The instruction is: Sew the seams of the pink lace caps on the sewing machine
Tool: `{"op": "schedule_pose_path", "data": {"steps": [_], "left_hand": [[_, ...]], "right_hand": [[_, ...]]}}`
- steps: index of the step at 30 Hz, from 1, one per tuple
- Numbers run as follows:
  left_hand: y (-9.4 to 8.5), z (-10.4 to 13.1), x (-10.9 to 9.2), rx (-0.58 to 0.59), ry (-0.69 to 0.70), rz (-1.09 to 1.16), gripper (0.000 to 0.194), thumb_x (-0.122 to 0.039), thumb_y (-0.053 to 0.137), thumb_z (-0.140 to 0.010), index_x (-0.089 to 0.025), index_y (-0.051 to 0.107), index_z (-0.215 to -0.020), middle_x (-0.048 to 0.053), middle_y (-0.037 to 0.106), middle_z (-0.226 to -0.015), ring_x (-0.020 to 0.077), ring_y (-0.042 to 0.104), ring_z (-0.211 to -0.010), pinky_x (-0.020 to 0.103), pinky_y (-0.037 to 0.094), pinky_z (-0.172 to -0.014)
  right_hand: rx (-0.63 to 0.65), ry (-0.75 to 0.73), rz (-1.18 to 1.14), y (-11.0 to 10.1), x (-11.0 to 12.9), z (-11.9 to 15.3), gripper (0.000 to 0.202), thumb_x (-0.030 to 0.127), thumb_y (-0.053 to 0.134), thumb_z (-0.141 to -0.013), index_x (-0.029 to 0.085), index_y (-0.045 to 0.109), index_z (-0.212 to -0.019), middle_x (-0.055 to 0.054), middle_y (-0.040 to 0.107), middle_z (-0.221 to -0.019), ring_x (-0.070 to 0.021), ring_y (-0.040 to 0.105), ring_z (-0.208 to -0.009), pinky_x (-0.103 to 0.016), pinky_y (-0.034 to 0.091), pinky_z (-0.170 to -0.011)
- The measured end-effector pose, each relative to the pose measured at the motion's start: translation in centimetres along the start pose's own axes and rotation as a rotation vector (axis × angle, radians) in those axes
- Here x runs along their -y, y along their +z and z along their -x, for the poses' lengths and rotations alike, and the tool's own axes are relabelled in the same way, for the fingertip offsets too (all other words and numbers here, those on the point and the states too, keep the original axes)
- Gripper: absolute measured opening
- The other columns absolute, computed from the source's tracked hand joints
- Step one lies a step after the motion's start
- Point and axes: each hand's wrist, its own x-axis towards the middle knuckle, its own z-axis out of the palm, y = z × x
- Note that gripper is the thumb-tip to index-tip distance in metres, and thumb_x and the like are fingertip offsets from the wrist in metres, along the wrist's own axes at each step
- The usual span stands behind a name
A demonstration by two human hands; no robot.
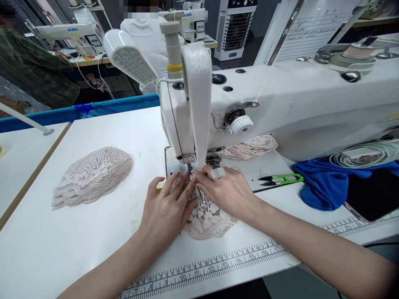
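A beige lace piece [208, 216] lies under the needle area of a white sewing machine [264, 95], its scalloped edge spread toward me. My left hand [170, 203] rests on the lace's left side, fingers spread and fingertips close to the presser foot [190, 167]. From the right, my right hand [229, 189] grips the lace just beside the foot, fingers drawn together. One of its fingers wears a white wrap [217, 173]. The hands hide part of the lace and the stitching point.
A stack of lace pieces [93, 176] lies at left; more lace [251, 147] sits behind the needle. Green thread snips [282, 179], a blue cloth [324, 187], coiled tape [364, 155] and a phone [374, 193] are at right. A ruler strip [202, 272] runs along the front edge. Two people sit beyond.
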Motion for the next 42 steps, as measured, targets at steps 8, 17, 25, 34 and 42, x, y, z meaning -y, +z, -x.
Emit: {"op": "schedule_pose_path", "data": {"steps": [8, 17, 25, 34, 42], "left_hand": [[0.0, -0.2, 0.2, 0.019, -0.029, 0.019, 0.033, -0.029, 0.047, -0.097, -0.019, 0.061, -0.124, 0.009, 0.066, -0.123, 0.0274, 0.058, -0.117, 0.046, 0.036, -0.094], [0.3, -0.1, 0.4, 0.047, -0.033, 0.028, 0.036, -0.033, 0.050, -0.095, -0.019, 0.058, -0.128, 0.009, 0.062, -0.129, 0.0294, 0.053, -0.123, 0.046, 0.035, -0.094], [-3.5, 0.2, 1.5, 0.183, 0.046, 0.201, 0.021, -0.037, 0.057, -0.091, -0.022, 0.066, -0.102, 0.002, 0.071, -0.100, 0.0180, 0.064, -0.081, 0.039, 0.038, -0.080], [-4.4, 1.1, 1.1, 0.307, 0.081, 0.351, 0.021, -0.016, 0.038, -0.097, -0.021, 0.058, -0.090, 0.001, 0.067, -0.090, 0.0126, 0.059, -0.062, 0.027, 0.042, -0.057], [-4.7, -0.7, 1.3, 0.441, -0.219, 0.461, 0.014, -0.032, 0.046, -0.094, -0.021, 0.050, -0.103, 0.001, 0.064, -0.082, 0.0148, 0.060, -0.061, 0.025, 0.043, -0.050]], "right_hand": [[0.026, 0.010, -0.004, 0.1, -0.1, -0.1, 0.030, 0.027, 0.042, -0.100, 0.021, 0.064, -0.119, -0.008, 0.067, -0.113, -0.0180, 0.059, -0.083, -0.030, 0.036, -0.062], [0.019, 0.036, -0.008, -0.1, -0.3, -0.4, 0.027, 0.026, 0.045, -0.098, 0.019, 0.072, -0.097, -0.009, 0.069, -0.102, -0.0192, 0.059, -0.083, -0.030, 0.035, -0.061], [0.156, -0.052, -0.421, -3.6, -1.6, 0.7, 0.014, 0.031, 0.059, -0.090, 0.022, 0.070, -0.093, -0.001, 0.066, -0.088, -0.0124, 0.056, -0.066, -0.025, 0.030, -0.053], [0.387, -0.033, -0.738, -4.8, -2.3, 1.1, 0.015, 0.014, 0.053, -0.090, 0.021, 0.057, -0.077, 0.004, 0.061, -0.075, -0.0096, 0.054, -0.062, -0.022, 0.032, -0.055], [0.184, 0.030, -0.688, -3.8, -1.9, 0.9, 0.008, 0.025, 0.060, -0.088, 0.019, 0.064, -0.090, -0.001, 0.064, -0.079, -0.0134, 0.057, -0.066, -0.023, 0.035, -0.056]]}}
